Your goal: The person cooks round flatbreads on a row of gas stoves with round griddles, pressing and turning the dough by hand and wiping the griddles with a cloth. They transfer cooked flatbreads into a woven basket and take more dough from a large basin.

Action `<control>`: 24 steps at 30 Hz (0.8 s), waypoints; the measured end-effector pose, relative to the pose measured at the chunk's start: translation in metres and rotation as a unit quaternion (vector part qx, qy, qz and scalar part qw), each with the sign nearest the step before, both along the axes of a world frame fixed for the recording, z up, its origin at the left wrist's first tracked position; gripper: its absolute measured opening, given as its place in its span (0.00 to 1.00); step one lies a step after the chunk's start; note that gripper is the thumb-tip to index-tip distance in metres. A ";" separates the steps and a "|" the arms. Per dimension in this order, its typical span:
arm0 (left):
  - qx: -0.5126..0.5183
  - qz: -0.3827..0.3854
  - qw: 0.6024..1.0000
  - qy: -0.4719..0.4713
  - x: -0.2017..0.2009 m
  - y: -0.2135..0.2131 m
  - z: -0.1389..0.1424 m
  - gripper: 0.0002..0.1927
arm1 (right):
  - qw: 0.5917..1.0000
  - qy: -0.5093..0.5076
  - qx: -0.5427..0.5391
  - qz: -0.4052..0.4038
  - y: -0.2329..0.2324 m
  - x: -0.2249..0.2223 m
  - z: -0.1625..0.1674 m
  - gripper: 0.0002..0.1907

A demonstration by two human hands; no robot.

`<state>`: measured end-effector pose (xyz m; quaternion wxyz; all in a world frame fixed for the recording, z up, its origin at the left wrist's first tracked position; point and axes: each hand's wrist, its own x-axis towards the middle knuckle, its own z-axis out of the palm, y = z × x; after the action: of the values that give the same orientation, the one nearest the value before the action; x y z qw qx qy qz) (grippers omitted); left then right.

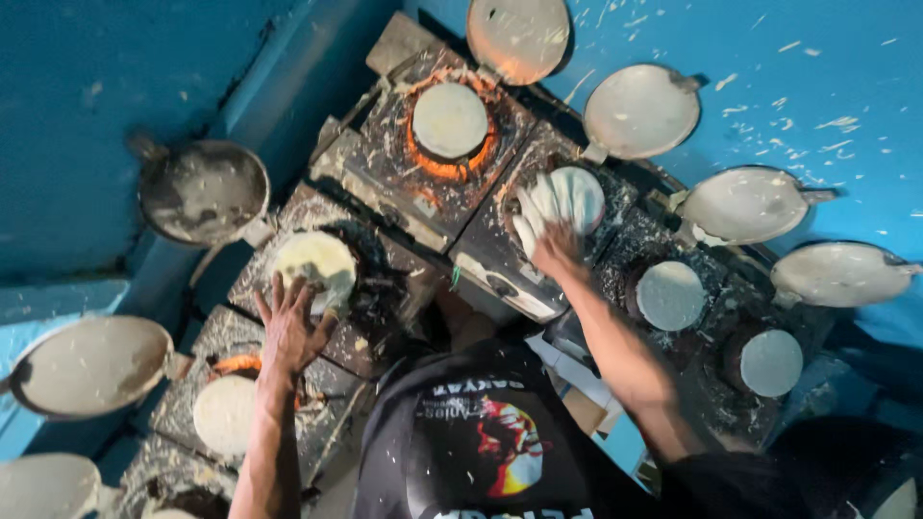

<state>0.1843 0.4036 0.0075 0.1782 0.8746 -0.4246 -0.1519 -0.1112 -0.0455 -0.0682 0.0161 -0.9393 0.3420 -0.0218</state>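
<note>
Seen from overhead, a person leans over a curved row of batter-spattered burners point(385, 183) with blue walls around. The left hand point(288, 327) spreads open at seven o'clock, fingertips touching a pale round flatbread point(315, 261). The right hand point(548, 226), batter-coated, presses flat on another round point(577, 197) near one o'clock. Hinged lids point(642, 111) stand open around the outer edge.

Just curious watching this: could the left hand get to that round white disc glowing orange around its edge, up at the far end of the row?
Probably, with a longer stretch. The left hand rests at the nearer pale disc; the glowing-ringed disc lies beyond it with nothing covering it, and the right hand is busy on another disc off to the side.
</note>
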 end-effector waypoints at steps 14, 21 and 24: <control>-0.012 0.040 0.998 0.046 0.005 -0.015 0.018 0.32 | 0.984 0.094 -0.151 0.000 0.011 0.015 0.024 0.35; -0.131 0.070 0.987 0.055 -0.017 -0.058 0.057 0.27 | 0.929 -0.176 0.105 -0.308 -0.031 -0.006 0.005 0.35; -0.166 0.044 0.982 0.074 -0.020 -0.101 0.062 0.22 | 0.981 -0.085 0.049 -0.167 -0.041 -0.003 -0.005 0.35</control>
<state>0.1643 0.3023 0.0697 0.3583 0.8372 -0.3904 -0.1353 -0.1141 -0.0865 -0.0735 0.0868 -0.8619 0.4919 -0.0869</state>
